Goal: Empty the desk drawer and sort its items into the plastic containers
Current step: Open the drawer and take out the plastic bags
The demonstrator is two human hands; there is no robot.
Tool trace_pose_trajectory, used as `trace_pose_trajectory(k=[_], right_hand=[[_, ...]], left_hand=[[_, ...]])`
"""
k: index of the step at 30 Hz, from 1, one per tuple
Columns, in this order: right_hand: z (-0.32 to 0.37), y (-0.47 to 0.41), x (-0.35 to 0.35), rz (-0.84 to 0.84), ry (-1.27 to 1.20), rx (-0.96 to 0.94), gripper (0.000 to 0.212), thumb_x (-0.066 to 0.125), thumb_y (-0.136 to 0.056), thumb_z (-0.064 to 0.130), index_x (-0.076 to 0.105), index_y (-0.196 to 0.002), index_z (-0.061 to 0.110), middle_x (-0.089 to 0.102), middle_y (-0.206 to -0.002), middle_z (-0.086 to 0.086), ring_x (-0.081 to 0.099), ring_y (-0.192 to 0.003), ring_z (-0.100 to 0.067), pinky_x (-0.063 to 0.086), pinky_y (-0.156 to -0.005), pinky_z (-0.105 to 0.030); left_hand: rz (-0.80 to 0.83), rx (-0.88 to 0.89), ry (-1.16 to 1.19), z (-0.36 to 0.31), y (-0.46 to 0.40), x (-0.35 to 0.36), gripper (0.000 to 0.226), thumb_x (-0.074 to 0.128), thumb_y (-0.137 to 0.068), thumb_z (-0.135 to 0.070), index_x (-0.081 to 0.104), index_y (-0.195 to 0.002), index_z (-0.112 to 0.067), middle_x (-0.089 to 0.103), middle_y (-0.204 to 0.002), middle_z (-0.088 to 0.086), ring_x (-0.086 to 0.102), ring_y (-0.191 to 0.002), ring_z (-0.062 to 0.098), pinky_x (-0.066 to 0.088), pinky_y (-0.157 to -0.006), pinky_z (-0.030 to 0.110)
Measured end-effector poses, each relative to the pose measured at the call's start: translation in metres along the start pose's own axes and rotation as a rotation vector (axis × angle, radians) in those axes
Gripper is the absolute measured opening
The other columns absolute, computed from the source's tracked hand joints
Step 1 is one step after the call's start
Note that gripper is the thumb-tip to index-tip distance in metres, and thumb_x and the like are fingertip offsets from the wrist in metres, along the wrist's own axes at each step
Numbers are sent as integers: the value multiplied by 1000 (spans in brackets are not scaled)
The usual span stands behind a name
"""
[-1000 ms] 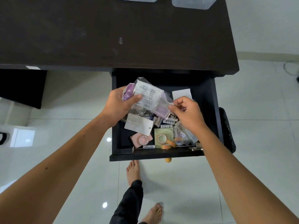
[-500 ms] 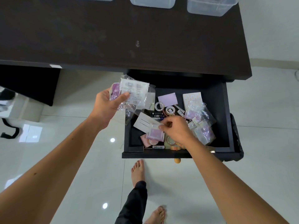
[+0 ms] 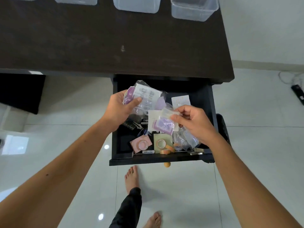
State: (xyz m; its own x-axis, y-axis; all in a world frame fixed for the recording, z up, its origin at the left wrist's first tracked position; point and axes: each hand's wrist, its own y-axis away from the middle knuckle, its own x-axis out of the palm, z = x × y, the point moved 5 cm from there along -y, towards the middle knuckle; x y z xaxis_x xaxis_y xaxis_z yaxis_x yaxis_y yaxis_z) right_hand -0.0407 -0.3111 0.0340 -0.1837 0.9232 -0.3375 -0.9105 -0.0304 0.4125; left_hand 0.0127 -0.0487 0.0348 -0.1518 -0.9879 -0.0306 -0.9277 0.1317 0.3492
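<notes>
Since half a second ago the right hand [image 3: 195,122] has risen out of the drawer [image 3: 212,112] pinching a small clear packet of purple pieces [image 3: 164,125] with a white card behind it, and the left hand [image 3: 120,107] has swung back over the drawer's far left corner, gripping its bundle of clear printed packets [image 3: 146,97]. Tape rolls [image 3: 162,143], a pink pad [image 3: 140,143] and more bags lie near the drawer's front wall. Plastic containers [image 3: 194,10] wait on the worktop [image 3: 115,46], well beyond the drawer. Best to lay the new packet flat onto the left bundle, then clamp with the thumb, since slick film slides easily.
</notes>
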Motion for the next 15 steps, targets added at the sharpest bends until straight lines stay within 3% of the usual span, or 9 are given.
trace_pose_trajectory(k=[3, 7, 12, 15], right_hand=[[-4, -3, -8, -126, -14, 19, 18, 83, -90, 33, 76, -102, 22, 78, -97, -3, 74, -85, -15, 63, -78, -33], [-14, -1, -12, -275, -10, 32, 19, 86, -87, 34, 76, -98, 22, 76, -92, 1, 74, -88, -22, 63, -77, -31], [-15, -2, -9, -309, -31, -20, 28, 90, -82, 30, 74, -104, 22, 74, -94, 0, 72, -86, -17, 63, -77, -28], [-16, 2, -16, -295, -2, -43, 24, 87, -85, 32, 75, -103, 23, 74, -95, 4, 66, -83, -2, 57, -75, -16]], left_hand=[[147, -7, -36, 3, 2, 31, 21, 67, -102, -22, 74, -118, -12, 82, -109, -1, 80, -99, 17, 63, -79, 26], [254, -101, 48, 8, 6, 62, 32, 56, -105, -32, 71, -117, -6, 83, -103, 3, 80, -92, 17, 61, -73, 24], [275, -101, 29, 18, 2, 79, 24, 80, -88, -13, 73, -111, -16, 83, -106, 1, 80, -98, 18, 63, -77, 27], [240, -118, -25, 27, -1, 78, 30, 84, -84, -8, 73, -112, -16, 83, -106, 1, 80, -97, 18, 65, -81, 31]])
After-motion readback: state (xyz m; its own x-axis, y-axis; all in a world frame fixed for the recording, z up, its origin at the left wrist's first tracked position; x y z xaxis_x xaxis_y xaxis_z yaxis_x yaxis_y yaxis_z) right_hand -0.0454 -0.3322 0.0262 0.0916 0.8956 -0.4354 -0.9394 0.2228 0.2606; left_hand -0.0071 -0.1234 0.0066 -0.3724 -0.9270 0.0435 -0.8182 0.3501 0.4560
